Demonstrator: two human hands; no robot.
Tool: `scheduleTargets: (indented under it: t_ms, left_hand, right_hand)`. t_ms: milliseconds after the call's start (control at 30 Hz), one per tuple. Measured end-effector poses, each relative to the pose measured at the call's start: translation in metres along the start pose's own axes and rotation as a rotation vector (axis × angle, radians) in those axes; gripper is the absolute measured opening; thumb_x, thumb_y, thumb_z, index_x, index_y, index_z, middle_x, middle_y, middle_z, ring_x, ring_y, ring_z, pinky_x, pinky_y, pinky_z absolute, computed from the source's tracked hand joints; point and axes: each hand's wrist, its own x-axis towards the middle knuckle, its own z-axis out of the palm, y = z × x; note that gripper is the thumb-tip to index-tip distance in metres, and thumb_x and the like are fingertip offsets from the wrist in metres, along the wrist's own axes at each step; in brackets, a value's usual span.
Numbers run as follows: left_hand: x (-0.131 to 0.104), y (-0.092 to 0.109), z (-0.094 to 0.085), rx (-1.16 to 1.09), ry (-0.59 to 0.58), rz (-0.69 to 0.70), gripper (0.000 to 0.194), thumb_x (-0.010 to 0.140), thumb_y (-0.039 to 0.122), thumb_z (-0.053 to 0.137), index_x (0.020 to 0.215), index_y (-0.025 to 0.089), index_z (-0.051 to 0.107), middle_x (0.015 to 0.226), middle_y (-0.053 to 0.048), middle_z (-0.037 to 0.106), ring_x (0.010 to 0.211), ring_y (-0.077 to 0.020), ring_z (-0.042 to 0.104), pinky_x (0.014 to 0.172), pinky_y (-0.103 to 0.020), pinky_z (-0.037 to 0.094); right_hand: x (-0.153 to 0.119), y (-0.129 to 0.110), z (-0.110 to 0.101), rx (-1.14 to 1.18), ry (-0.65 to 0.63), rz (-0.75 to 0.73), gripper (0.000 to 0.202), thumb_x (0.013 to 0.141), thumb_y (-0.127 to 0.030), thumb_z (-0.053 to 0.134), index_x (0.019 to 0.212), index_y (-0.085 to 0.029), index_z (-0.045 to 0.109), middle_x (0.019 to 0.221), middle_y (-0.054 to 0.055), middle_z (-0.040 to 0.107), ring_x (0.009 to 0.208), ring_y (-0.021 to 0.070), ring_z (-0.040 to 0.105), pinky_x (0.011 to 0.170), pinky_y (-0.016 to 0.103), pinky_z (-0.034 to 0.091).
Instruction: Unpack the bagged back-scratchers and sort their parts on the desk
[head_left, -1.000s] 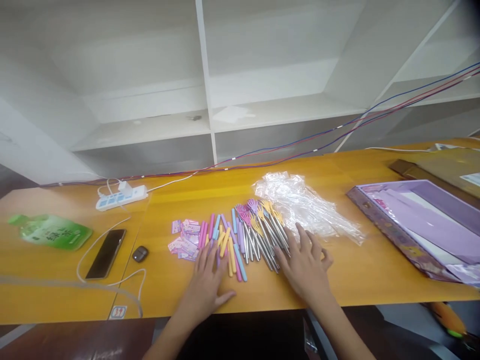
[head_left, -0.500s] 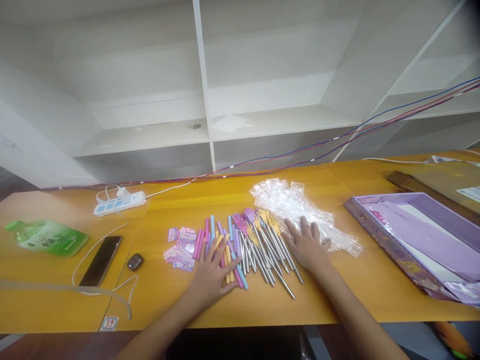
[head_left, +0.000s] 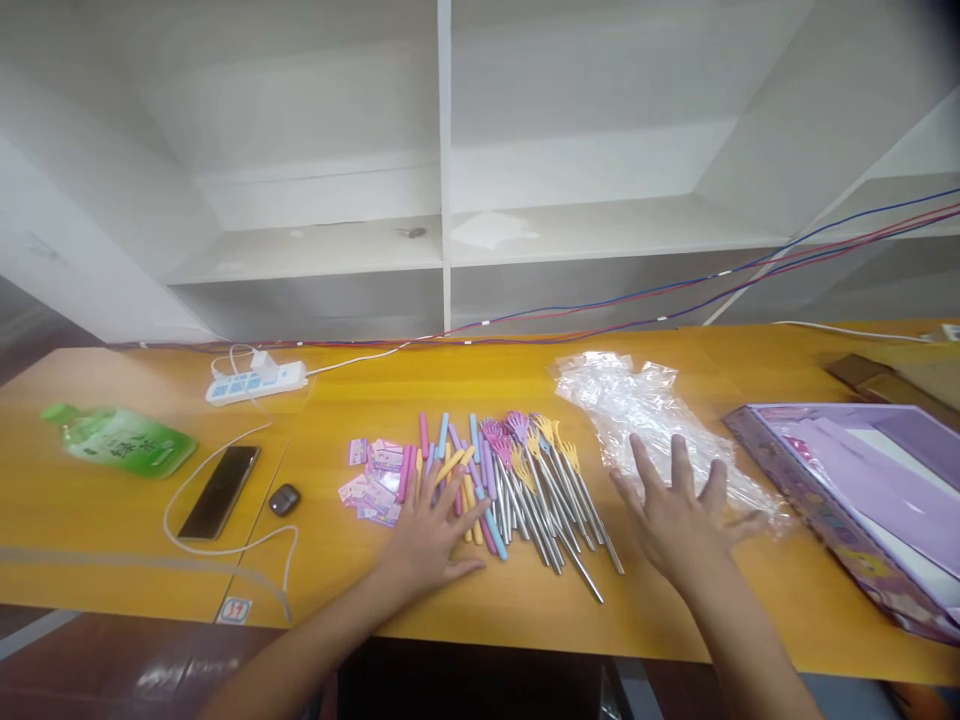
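My left hand (head_left: pixel 429 535) is spread palm down over the near end of a pile of pink, blue, yellow and purple tubes (head_left: pixel 489 470). Small printed cards (head_left: pixel 373 490) lie to the left of that pile. Right of the tubes are several back scratchers (head_left: pixel 551 500), with metal rods and pink, purple and yellow hand-shaped heads pointing away from me. My right hand (head_left: pixel 679 520), fingers fanned out, is at the near edge of a heap of clear plastic bags (head_left: pixel 637 405). Whether it touches the bags I cannot tell. Neither hand grips anything.
A purple box (head_left: pixel 810 500) stands at the right, near brown cardboard (head_left: pixel 862 378). Leftward lie a green bottle (head_left: pixel 124 440), a phone (head_left: pixel 220 492), a black earbud case (head_left: pixel 284 499) and a power strip (head_left: pixel 255 382). White shelves (head_left: pixel 322 255) rise behind the table, with cables along their base.
My right hand has moved right, away from the back scratchers, spreading its fingers. The bag heap has shifted right from the scratchers. My left hand stays by the tubes; the view has shifted slightly.
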Motion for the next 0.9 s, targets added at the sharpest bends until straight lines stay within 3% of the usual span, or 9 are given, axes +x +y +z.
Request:
scheduleTargets:
  t_ms: [133, 233, 300, 533, 733, 900]
  left_hand:
    - [-0.017, -0.008, -0.008, 0.037, 0.006, -0.113, 0.099, 0.08, 0.065, 0.084, 0.166, 0.047, 0.038, 0.181, -0.009, 0.013, 0.162, -0.0559, 0.009, 0.121, -0.083, 0.007]
    - [-0.016, -0.015, -0.006, 0.024, 0.001, -0.13, 0.099, 0.075, 0.069, 0.086, 0.162, 0.05, 0.043, 0.181, -0.007, 0.014, 0.162, -0.0575, 0.006, 0.12, -0.085, 0.002]
    - [-0.013, -0.017, -0.002, 0.001, -0.001, -0.134, 0.096, 0.077, 0.07, 0.083, 0.162, 0.05, 0.044, 0.182, -0.006, 0.012, 0.162, -0.0564, 0.006, 0.121, -0.084, 0.005]
    - [0.001, -0.027, 0.006, -0.046, -0.021, -0.155, 0.082, 0.091, 0.064, 0.074, 0.164, 0.05, 0.039, 0.182, -0.006, 0.01, 0.162, -0.053, 0.011, 0.121, -0.082, 0.014]
    - [0.02, -0.043, 0.011, -0.045, -0.017, -0.182, 0.079, 0.093, 0.061, 0.073, 0.163, 0.05, 0.04, 0.181, -0.005, 0.018, 0.163, -0.0501, 0.013, 0.124, -0.081, 0.009]
    - [0.03, -0.052, 0.008, -0.037, 0.005, -0.188, 0.077, 0.093, 0.063, 0.071, 0.163, 0.051, 0.041, 0.181, -0.002, 0.016, 0.163, -0.0504, 0.011, 0.125, -0.079, 0.011]
  right_hand:
    - [-0.054, -0.025, 0.007, -0.008, 0.013, -0.254, 0.078, 0.104, -0.072, 0.027, 0.174, -0.041, 0.012, 0.182, 0.005, 0.006, 0.164, 0.0435, 0.015, 0.121, 0.078, 0.02]
    - [-0.081, -0.044, 0.026, 0.017, -0.041, -0.43, 0.084, 0.099, -0.08, 0.038, 0.173, -0.044, 0.02, 0.182, 0.004, 0.005, 0.164, 0.0451, 0.016, 0.118, 0.074, 0.03]
    - [-0.088, -0.055, 0.037, 0.014, -0.037, -0.458, 0.081, 0.098, -0.079, 0.042, 0.171, -0.046, 0.026, 0.182, 0.004, 0.009, 0.164, 0.0454, 0.015, 0.118, 0.074, 0.031]
    - [-0.076, -0.075, 0.048, -0.015, -0.004, -0.451, 0.068, 0.104, -0.067, 0.045, 0.168, -0.046, 0.036, 0.181, 0.005, 0.012, 0.165, 0.0461, 0.012, 0.12, 0.073, 0.028]
    - [-0.054, -0.084, 0.055, -0.029, -0.005, -0.447, 0.069, 0.105, -0.064, 0.044, 0.17, -0.046, 0.029, 0.182, 0.004, 0.01, 0.164, 0.048, 0.013, 0.119, 0.074, 0.028]
    - [-0.042, -0.092, 0.06, -0.026, 0.001, -0.429, 0.072, 0.105, -0.065, 0.044, 0.171, -0.047, 0.023, 0.182, 0.003, 0.006, 0.163, 0.0492, 0.013, 0.118, 0.075, 0.028]
